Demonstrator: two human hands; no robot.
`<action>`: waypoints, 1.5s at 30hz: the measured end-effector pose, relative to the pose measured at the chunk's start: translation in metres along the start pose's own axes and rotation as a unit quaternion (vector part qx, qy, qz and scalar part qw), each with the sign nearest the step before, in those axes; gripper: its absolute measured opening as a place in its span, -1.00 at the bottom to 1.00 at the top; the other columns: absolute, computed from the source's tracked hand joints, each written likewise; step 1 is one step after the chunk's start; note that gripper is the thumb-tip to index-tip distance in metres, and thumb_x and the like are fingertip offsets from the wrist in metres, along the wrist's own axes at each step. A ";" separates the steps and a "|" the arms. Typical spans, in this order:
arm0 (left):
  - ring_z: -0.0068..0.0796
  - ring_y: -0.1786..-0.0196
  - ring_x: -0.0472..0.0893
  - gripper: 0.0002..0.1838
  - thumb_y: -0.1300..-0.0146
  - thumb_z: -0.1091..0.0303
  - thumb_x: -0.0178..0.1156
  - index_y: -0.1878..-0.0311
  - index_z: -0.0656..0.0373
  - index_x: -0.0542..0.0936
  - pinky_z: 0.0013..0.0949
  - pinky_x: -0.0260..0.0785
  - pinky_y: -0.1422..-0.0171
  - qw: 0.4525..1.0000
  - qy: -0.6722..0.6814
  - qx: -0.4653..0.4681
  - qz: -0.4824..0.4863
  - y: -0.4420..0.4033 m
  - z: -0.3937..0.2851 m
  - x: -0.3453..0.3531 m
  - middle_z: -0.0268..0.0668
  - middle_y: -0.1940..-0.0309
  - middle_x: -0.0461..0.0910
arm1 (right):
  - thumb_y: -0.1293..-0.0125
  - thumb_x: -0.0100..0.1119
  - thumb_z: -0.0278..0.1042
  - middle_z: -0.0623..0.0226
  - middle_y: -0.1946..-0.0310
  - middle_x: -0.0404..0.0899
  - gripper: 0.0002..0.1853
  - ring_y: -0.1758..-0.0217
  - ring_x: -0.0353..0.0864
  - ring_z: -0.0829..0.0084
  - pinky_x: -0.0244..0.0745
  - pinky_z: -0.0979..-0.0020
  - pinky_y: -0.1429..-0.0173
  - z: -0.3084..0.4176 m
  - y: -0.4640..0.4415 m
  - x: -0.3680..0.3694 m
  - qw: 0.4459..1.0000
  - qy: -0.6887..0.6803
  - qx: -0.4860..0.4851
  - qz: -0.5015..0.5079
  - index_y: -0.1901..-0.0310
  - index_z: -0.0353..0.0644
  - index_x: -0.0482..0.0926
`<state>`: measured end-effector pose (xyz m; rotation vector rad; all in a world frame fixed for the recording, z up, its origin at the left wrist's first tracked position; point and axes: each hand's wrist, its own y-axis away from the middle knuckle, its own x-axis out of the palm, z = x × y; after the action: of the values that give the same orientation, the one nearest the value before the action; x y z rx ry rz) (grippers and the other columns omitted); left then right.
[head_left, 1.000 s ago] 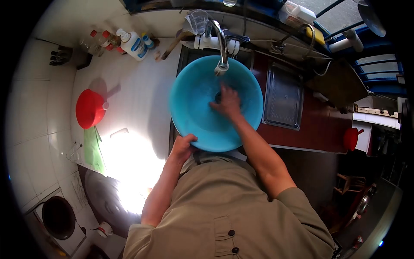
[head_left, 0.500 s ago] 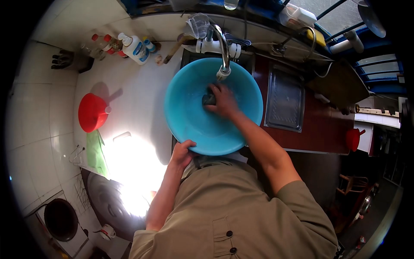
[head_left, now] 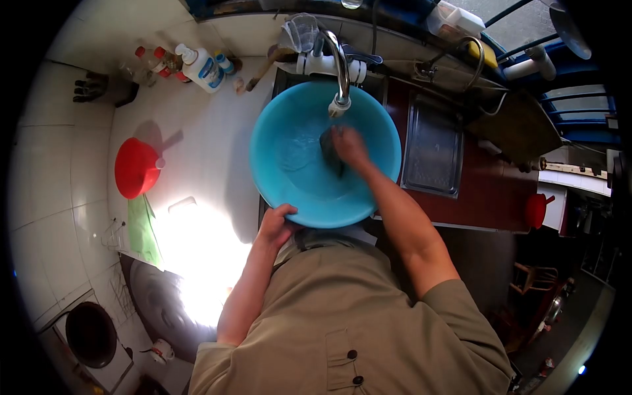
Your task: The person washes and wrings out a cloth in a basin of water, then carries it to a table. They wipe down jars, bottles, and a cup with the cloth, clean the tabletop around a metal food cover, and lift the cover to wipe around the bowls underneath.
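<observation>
I have the basin (head_left: pixel 289 194) under the tap (head_left: pixel 343 71), a tray (head_left: pixel 431 145) to its right, and bottles (head_left: pixel 208 71) to its left on the tabletop (head_left: pixel 197 138).

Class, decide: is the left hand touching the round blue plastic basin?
Touching. The head view shows the left hand gripping the near rim of the blue basin, thumb over it.
</observation>
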<state>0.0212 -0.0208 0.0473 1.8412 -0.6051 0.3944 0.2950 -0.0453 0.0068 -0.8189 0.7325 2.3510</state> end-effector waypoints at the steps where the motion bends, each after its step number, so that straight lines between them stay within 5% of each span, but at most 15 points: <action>1: 0.03 -0.10 0.53 -0.44 -0.14 0.55 0.06 -0.24 0.47 0.24 0.12 0.48 -0.17 1.000 0.000 -0.001 -0.002 0.001 0.000 0.000 0.06 -0.08 0.44 | -0.43 -0.06 -0.09 -0.12 0.14 0.61 -0.63 0.03 0.57 -0.11 0.46 0.05 -0.05 -0.002 -0.002 -0.004 1.000 0.000 0.001 0.002 0.08 -0.23 0.58; 7: 0.03 -0.11 0.53 -0.43 -0.13 0.54 0.07 -0.25 0.46 0.23 0.14 0.47 -0.18 1.000 0.001 0.005 0.016 0.001 0.001 0.002 0.05 -0.11 0.42 | -0.39 0.03 -0.04 -0.07 0.21 0.62 -0.60 0.09 0.60 -0.11 0.49 0.06 0.05 0.005 -0.010 -0.035 0.990 -0.072 0.007 -0.119 0.11 -0.27 0.56; 9: 0.03 -0.11 0.52 -0.42 -0.13 0.55 0.07 -0.25 0.45 0.23 0.15 0.48 -0.17 1.000 0.012 -0.005 0.010 0.003 0.002 0.003 0.04 -0.11 0.41 | -0.32 0.16 -0.03 -0.04 0.14 0.61 -0.57 0.04 0.60 -0.03 0.50 0.12 -0.01 0.014 -0.001 -0.041 0.972 -0.107 -0.085 -0.193 -0.01 -0.23 0.54; 13: 0.03 -0.10 0.53 -0.43 -0.12 0.56 0.07 -0.24 0.45 0.23 0.14 0.49 -0.15 1.000 0.003 -0.005 0.004 0.002 0.001 0.004 0.05 -0.10 0.42 | -0.22 0.28 -0.04 0.03 0.03 0.57 -0.47 -0.02 0.60 0.07 0.49 0.20 -0.09 0.016 0.013 -0.013 0.981 -0.061 -0.147 -0.109 -0.15 -0.13 0.48; 15: 0.03 -0.07 0.55 -0.44 -0.12 0.57 0.07 -0.23 0.46 0.25 0.14 0.51 -0.13 1.000 -0.001 -0.003 -0.013 0.002 0.002 0.001 0.06 -0.07 0.44 | -0.15 0.32 0.00 0.04 -0.19 0.42 -0.33 -0.24 0.45 0.08 0.41 0.17 -0.23 0.022 0.024 -0.001 0.982 0.038 -0.167 0.076 -0.30 0.01 0.38; 16: 0.03 -0.07 0.55 -0.44 -0.12 0.57 0.07 -0.23 0.46 0.25 0.14 0.51 -0.13 1.000 -0.002 -0.002 -0.014 0.001 0.003 -0.002 0.06 -0.07 0.44 | -0.15 0.32 0.00 0.04 -0.19 0.42 -0.33 -0.24 0.45 0.08 0.41 0.17 -0.23 0.025 0.023 0.004 0.982 0.036 -0.168 0.076 -0.30 0.01 0.38; 18: 0.03 -0.06 0.56 -0.46 -0.11 0.59 0.06 -0.21 0.46 0.27 0.14 0.51 -0.12 1.000 0.023 0.000 -0.014 0.004 0.005 -0.003 0.06 -0.04 0.45 | -0.07 0.36 0.04 0.04 -0.31 0.27 -0.22 -0.39 0.25 0.00 0.27 -0.02 -0.34 0.029 0.021 0.016 0.971 0.110 -0.195 -0.089 -0.35 0.10 0.32; 21: 0.03 -0.07 0.55 -0.46 -0.11 0.59 0.06 -0.21 0.45 0.28 0.13 0.50 -0.12 1.000 0.015 0.009 -0.024 0.010 0.005 0.000 0.03 -0.04 0.46 | -0.01 0.39 0.10 0.06 -0.38 0.16 -0.14 -0.47 0.06 -0.06 0.10 -0.19 -0.39 0.032 0.013 0.041 0.975 0.146 -0.152 -0.072 -0.38 0.20 0.27; 25: -0.04 0.01 0.59 -0.52 -0.10 0.59 0.08 -0.15 0.39 0.34 0.11 0.56 -0.04 1.000 0.003 0.028 -0.010 0.013 0.006 -0.002 -0.07 0.02 0.49 | 0.07 0.42 0.12 0.07 -0.35 0.21 -0.13 -0.45 0.11 -0.07 0.07 -0.23 -0.40 0.046 0.023 0.073 0.970 0.152 -0.179 -0.057 -0.34 0.23 0.32; 27: -0.05 0.00 0.59 -0.52 -0.10 0.59 0.08 -0.16 0.36 0.35 0.10 0.55 -0.06 0.999 0.023 0.021 -0.009 0.014 0.005 -0.004 -0.07 0.02 0.50 | -0.03 0.34 0.05 0.05 -0.28 0.31 -0.26 -0.38 0.23 -0.04 0.17 -0.21 -0.32 0.049 0.030 0.076 0.924 0.198 -0.327 0.000 -0.28 0.11 0.38; 30: -0.08 0.02 0.59 -0.53 -0.10 0.60 0.08 -0.14 0.34 0.37 0.08 0.55 -0.07 0.999 0.034 0.015 -0.014 0.017 0.004 -0.004 -0.09 0.05 0.51 | -0.05 0.29 -0.13 0.15 -0.20 0.43 -0.45 -0.30 0.39 0.02 0.36 -0.10 -0.20 0.052 0.035 0.070 0.914 0.225 -0.303 0.150 -0.14 0.11 0.46; 36: -0.15 0.08 0.61 -0.59 -0.10 0.60 0.07 -0.08 0.35 0.41 0.00 0.57 0.00 1.000 -0.003 0.026 0.012 0.014 0.005 0.000 -0.13 0.12 0.54 | -0.13 0.17 -0.30 0.05 0.12 0.63 -0.63 0.14 0.64 0.02 0.52 0.08 0.10 0.059 0.050 0.040 0.968 0.066 -0.205 0.127 -0.03 -0.03 0.50; 40: -0.16 0.09 0.61 -0.60 -0.09 0.60 0.07 -0.07 0.36 0.42 -0.02 0.56 0.01 1.000 0.007 0.023 0.015 0.005 0.004 0.000 -0.13 0.12 0.54 | -0.16 0.15 -0.31 0.04 0.18 0.65 -0.62 0.16 0.64 0.00 0.51 0.03 0.10 0.056 0.045 0.018 0.971 0.077 -0.205 0.094 -0.05 -0.01 0.48; 42: -0.07 -0.03 0.57 -0.50 -0.12 0.59 0.06 -0.19 0.41 0.32 0.05 0.46 -0.20 0.999 -0.025 0.012 0.021 0.001 0.004 -0.002 -0.05 0.02 0.51 | -0.16 0.23 -0.25 0.03 0.12 0.63 -0.52 0.10 0.63 0.00 0.50 0.05 0.04 0.055 0.042 0.004 0.980 0.066 -0.157 0.102 -0.15 -0.02 0.43; 45: -0.06 -0.03 0.58 -0.49 -0.12 0.59 0.05 -0.20 0.41 0.31 0.07 0.46 -0.19 0.999 -0.020 0.026 0.023 -0.003 0.006 -0.002 -0.05 0.02 0.51 | -0.14 0.32 -0.17 0.01 -0.05 0.56 -0.38 -0.08 0.56 0.01 0.47 0.12 -0.12 0.049 0.053 -0.015 0.979 0.001 -0.201 0.042 -0.24 -0.08 0.40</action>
<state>0.0211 -0.0252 0.0421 1.8910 -0.6719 0.4089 0.2523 -0.0561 0.0665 -0.9716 0.2951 2.6172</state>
